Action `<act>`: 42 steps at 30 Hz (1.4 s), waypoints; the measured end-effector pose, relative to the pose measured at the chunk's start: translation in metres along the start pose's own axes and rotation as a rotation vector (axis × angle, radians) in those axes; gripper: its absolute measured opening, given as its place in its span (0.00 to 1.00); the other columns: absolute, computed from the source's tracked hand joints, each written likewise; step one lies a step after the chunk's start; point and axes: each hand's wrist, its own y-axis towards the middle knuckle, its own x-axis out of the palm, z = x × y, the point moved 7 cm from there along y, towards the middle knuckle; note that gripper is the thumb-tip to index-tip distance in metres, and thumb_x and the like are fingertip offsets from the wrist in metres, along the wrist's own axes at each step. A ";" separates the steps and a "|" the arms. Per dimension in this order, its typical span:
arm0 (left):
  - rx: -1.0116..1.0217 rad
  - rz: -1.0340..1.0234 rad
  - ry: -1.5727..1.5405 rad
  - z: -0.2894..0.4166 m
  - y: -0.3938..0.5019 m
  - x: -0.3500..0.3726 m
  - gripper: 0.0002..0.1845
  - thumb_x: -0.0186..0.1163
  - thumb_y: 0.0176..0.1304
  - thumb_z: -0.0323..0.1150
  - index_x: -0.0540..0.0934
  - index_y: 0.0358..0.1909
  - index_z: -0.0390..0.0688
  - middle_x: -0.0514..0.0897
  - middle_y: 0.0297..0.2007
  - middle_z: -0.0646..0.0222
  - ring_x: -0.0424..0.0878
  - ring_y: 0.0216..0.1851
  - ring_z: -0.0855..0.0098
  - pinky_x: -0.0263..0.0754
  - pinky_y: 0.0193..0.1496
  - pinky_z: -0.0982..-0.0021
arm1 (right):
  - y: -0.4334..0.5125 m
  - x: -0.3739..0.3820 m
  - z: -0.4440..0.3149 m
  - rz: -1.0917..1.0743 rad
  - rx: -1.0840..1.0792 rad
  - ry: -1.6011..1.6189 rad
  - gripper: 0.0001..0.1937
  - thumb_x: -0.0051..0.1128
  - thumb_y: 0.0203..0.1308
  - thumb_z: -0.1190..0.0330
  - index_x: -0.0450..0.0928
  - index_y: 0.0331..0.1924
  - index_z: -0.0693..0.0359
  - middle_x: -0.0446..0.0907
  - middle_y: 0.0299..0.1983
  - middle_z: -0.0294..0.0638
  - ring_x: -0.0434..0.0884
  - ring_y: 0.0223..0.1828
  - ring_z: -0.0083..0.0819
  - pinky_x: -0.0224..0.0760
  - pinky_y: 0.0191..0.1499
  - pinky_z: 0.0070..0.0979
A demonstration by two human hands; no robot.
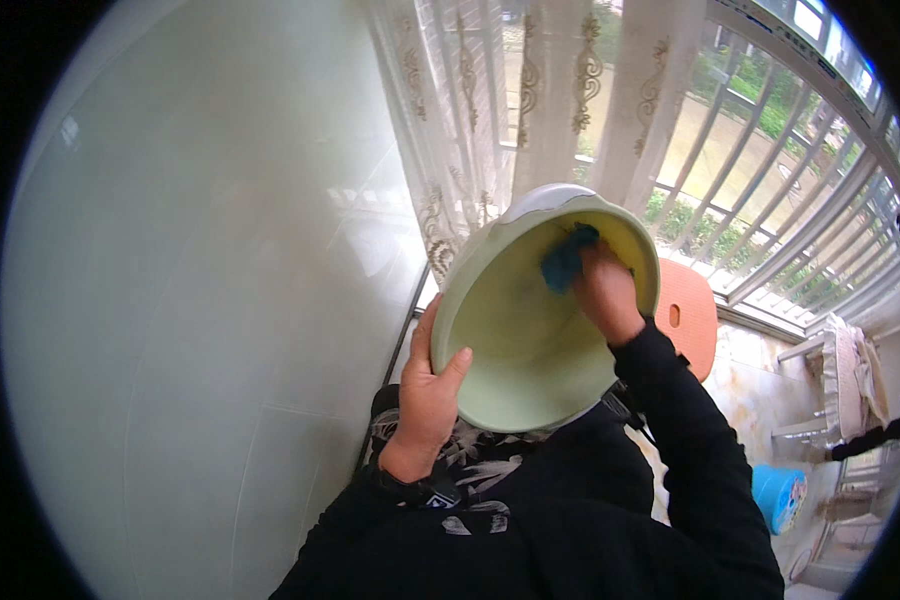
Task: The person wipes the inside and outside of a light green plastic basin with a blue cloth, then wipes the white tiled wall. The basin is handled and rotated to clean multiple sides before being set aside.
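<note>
A pale green plastic basin point(525, 382) with a white grip at its far rim is tilted above my lap, its hollow facing me. My left hand point(429, 397) grips the left rim, the thumb lying inside the wall and the fingers behind it. Inside the basin my right hand point(607, 289) holds a blue cloth point(568, 259) against the upper inner wall. The right fingers are blurred and partly hidden by the cloth.
Orange plastic stool point(686, 319) stands behind the basin's right side. Sheer embroidered curtains point(457, 112) and a barred window point(757, 150) lie ahead. A glossy tiled wall point(232, 262) rises on the left. At right are a blue round container point(778, 496) and a cloth-covered seat point(844, 382).
</note>
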 end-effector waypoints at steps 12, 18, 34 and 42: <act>0.076 0.256 -0.058 0.014 0.021 -0.075 0.26 0.56 0.68 0.20 0.68 0.68 0.35 0.76 0.61 0.62 0.75 0.59 0.71 0.69 0.65 0.66 | -0.088 -0.025 -0.107 -1.055 0.148 0.988 0.13 0.53 0.63 0.67 0.81 0.46 0.65 0.82 0.38 0.47 0.81 0.42 0.39 0.74 0.48 0.35; 0.079 0.191 -0.032 0.010 0.011 -0.045 0.28 0.54 0.68 0.18 0.66 0.70 0.34 0.76 0.62 0.62 0.75 0.60 0.69 0.68 0.66 0.66 | 0.006 -0.156 -0.075 0.157 -0.022 0.460 0.26 0.49 0.62 0.79 0.68 0.66 0.70 0.70 0.64 0.59 0.72 0.63 0.52 0.62 0.67 0.40; 0.088 0.222 -0.146 0.016 -0.002 -0.050 0.29 0.56 0.67 0.19 0.66 0.70 0.37 0.76 0.62 0.64 0.74 0.61 0.71 0.65 0.68 0.65 | -0.071 -0.066 -0.023 -0.077 0.473 0.288 0.26 0.50 0.63 0.75 0.60 0.65 0.63 0.80 0.43 0.62 0.79 0.42 0.64 0.73 0.42 0.52; 0.000 0.241 -0.122 -0.009 0.000 -0.043 0.29 0.55 0.68 0.20 0.65 0.71 0.36 0.74 0.63 0.64 0.73 0.62 0.71 0.66 0.67 0.67 | -0.048 -0.073 -0.057 -0.098 0.535 1.061 0.20 0.47 0.71 0.70 0.72 0.64 0.66 0.81 0.53 0.45 0.79 0.53 0.32 0.73 0.57 0.29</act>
